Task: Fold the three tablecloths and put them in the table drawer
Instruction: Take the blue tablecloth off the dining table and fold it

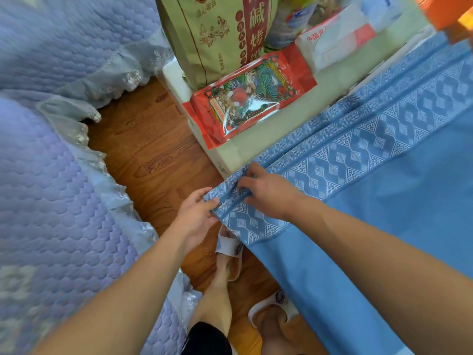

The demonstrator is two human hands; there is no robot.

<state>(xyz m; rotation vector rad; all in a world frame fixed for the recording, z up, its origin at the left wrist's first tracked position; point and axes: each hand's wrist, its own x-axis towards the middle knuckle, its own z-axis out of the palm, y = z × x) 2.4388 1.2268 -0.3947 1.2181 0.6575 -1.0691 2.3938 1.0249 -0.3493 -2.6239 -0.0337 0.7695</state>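
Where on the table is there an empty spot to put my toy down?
A bare strip of tabletop runs between the red packet and the blue tablecloth's patterned edge. Behind the packet it is crowded with a paper bag and a tissue box. The cloth covers the rest, and both hands, left and right, are busy at its corner.

Tablecloth [384, 175] drapes the table [256, 147] (packets [245, 98] behind, left).
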